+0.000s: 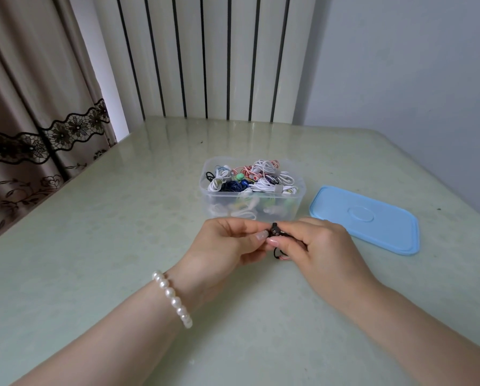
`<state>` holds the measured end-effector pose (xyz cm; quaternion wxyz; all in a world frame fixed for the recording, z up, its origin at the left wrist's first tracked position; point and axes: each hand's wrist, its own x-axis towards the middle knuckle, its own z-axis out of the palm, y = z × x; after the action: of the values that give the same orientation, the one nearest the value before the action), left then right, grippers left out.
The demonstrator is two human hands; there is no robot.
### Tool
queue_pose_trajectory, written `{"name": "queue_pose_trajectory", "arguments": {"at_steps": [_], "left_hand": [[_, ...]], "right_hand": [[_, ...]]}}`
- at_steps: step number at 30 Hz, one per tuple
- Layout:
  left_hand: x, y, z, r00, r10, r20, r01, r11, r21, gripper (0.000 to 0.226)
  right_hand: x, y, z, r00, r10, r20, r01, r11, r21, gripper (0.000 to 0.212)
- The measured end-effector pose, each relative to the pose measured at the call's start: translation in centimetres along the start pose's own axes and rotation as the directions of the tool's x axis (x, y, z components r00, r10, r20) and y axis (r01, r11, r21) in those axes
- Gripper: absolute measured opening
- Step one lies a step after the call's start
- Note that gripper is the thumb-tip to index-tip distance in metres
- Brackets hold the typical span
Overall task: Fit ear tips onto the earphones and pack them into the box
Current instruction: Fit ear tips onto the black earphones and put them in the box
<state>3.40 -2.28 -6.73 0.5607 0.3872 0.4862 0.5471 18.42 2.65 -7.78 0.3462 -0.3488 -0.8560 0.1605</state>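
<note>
Looking down from the head view: pale green glossy bench (93,246), curtain (24,121) left, ribbed white panel (205,57) behind. Left hand (227,246) and right hand (319,246), each grip closed, pinch a black earphone (275,229) just before the clear box (294,201) of earphones. Blue lid (372,218) lies right, near bench edge; open surface left.

Table (93,246): pale green, glossy, faintly mottled top with a rounded far corner.
Curtain (24,107): beige, pleated, with a dark lace floral band; hangs beyond the table's left edge.
Radiator (205,57): white vertical columns with dark gaps; stands behind the table's far edge.
Wall (414,65): plain pale grey-blue; rises behind the table's right side, beside the radiator.
</note>
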Motion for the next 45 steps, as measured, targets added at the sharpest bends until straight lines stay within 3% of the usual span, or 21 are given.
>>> {"name": "queue_pose_trajectory", "arguments": {"at_steps": [3, 6, 8, 11, 15, 20, 26, 33, 45], "left_hand": [[0.08, 0.17, -0.11, 1.000, -0.006, 0.002, 0.006, 1.000, -0.025, 0.023], [0.13, 0.39, -0.06, 1.000, -0.030, 0.009, 0.030, 0.995, -0.095, 0.020], [0.20, 0.54, -0.08, 0.999, -0.045, 0.003, 0.045, 0.987, -0.155, 0.019], [0.24, 0.77, -0.21, 0.998, -0.063, 0.003, 0.062, 0.974, -0.219, 0.017], [0.13, 0.81, -0.19, 0.993, -0.105, 0.044, 0.113, 0.954, -0.276, 0.016], [-0.02, 0.83, 0.08, 0.987, -0.125, 0.099, 0.150, 0.939, -0.309, 0.015], [-0.01, 0.77, 0.10, 0.990, -0.139, 0.034, 0.142, 0.939, -0.314, 0.015], [-0.22, 0.54, 0.33, 0.995, -0.085, -0.045, 0.074, 0.977, -0.199, 0.011], [-0.32, 0.51, 0.57, 0.997, -0.044, -0.056, 0.035, 0.986, -0.163, 0.016]], "right_hand": [[0.13, -0.05, -0.04, 0.998, -0.070, 0.005, 0.070, 0.987, -0.144, 0.042], [0.12, -0.10, -0.08, 1.000, -0.027, -0.006, 0.026, 0.990, -0.140, 0.038], [0.19, -0.02, -0.14, 0.995, 0.094, 0.026, -0.096, 0.994, 0.052, 0.033], [0.51, 0.07, -0.35, 0.972, 0.207, 0.113, -0.234, 0.894, 0.382, 0.027], [0.58, 0.43, -0.28, 0.973, 0.181, 0.146, -0.229, 0.859, 0.457, 0.031], [0.55, 0.50, -0.08, 0.975, 0.147, 0.167, -0.209, 0.864, 0.458, 0.036], [0.47, 0.10, -0.38, 0.980, 0.124, 0.157, -0.182, 0.882, 0.434, 0.036], [0.33, 0.16, -0.12, 0.984, 0.103, 0.148, -0.150, 0.923, 0.355, 0.035], [0.41, 0.17, -0.30, 0.993, 0.044, 0.111, -0.073, 0.959, 0.273, 0.035]]}}
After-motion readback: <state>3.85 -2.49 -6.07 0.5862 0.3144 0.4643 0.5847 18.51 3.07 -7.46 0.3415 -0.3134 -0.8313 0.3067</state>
